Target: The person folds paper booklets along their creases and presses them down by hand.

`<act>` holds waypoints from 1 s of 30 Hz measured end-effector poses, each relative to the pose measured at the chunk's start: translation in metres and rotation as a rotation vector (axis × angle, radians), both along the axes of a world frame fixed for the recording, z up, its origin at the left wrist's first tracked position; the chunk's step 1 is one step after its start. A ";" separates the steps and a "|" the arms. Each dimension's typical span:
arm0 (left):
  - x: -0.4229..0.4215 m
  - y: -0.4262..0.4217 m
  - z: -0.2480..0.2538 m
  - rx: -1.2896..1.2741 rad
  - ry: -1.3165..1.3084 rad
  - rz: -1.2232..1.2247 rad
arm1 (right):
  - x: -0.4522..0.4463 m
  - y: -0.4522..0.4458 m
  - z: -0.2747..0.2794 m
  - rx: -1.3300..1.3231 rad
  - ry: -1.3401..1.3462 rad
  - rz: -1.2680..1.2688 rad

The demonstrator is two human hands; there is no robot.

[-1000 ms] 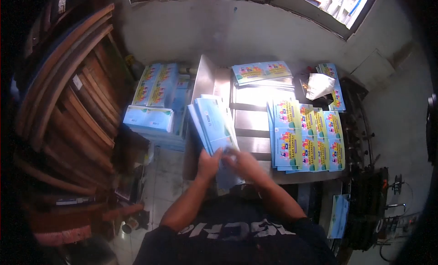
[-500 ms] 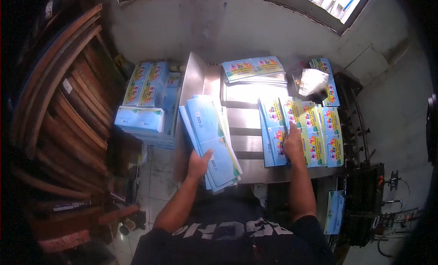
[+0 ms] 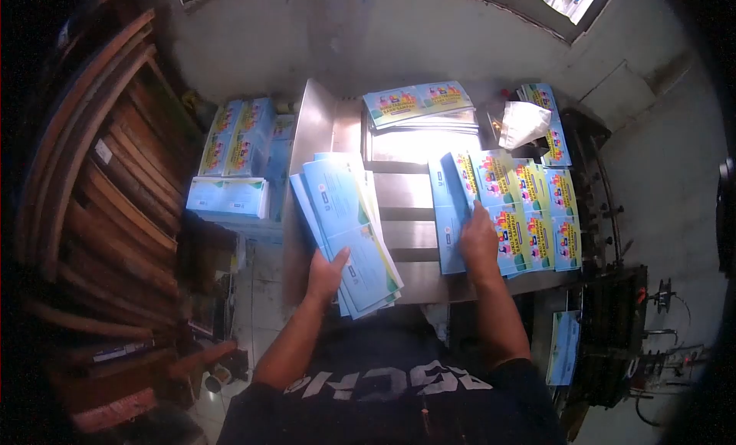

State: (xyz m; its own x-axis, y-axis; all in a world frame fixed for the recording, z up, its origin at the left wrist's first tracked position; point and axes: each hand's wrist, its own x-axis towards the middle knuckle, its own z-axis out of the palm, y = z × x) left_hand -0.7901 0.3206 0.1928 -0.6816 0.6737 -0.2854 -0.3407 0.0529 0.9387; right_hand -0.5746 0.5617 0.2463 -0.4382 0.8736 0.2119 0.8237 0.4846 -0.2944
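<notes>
Shirt (image 3: 337, 418): showing dark, near black right now
Lettering (image 3: 387, 382): running big, blocky and pale grey across the chest
Sleeves (image 3: 515, 374): short, dark too
Left hand (image 3: 328, 275), right hand (image 3: 479, 244): both bare

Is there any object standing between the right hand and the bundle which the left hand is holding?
Nothing visible stands between the right hand and the bundle; only the blue side of the spread prints and the metal table lie below.
</notes>
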 end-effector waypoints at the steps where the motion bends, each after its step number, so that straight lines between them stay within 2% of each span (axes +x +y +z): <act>1: 0.006 0.005 -0.004 -0.001 0.000 0.001 | 0.003 0.002 0.009 0.114 -0.058 0.033; 2: 0.007 0.006 -0.004 0.018 0.008 -0.006 | 0.002 0.002 0.016 0.228 -0.118 0.065; 3: 0.006 0.006 -0.004 0.039 0.016 -0.015 | 0.002 0.004 0.011 0.145 -0.150 0.024; 7: 0.002 0.000 0.026 0.024 0.070 -0.053 | -0.012 -0.011 0.014 0.158 -0.212 0.016; 9: 0.000 -0.004 0.025 0.011 0.093 -0.089 | -0.024 -0.038 0.033 -0.028 -0.318 0.142; 12: -0.004 -0.006 0.022 0.066 0.063 -0.103 | -0.022 -0.040 0.005 0.061 -0.154 0.116; 16: -0.002 -0.006 0.031 0.049 0.058 -0.089 | -0.022 -0.038 0.021 0.096 -0.182 0.098; 18: -0.003 -0.003 0.022 0.066 0.090 -0.093 | -0.022 -0.030 0.027 -0.087 -0.191 0.127; 21: -0.006 -0.003 0.020 -0.010 0.114 -0.105 | -0.027 -0.030 0.031 -0.079 -0.201 0.178; 27: -0.005 -0.001 0.023 0.047 0.083 -0.090 | -0.047 -0.056 0.028 -0.132 -0.118 0.245; 29: -0.006 -0.001 0.021 0.025 0.082 -0.087 | -0.064 -0.081 0.040 -0.211 0.032 0.315; 30: -0.006 -0.001 0.020 0.003 0.083 -0.082 | -0.078 -0.097 0.054 -0.400 -0.010 0.285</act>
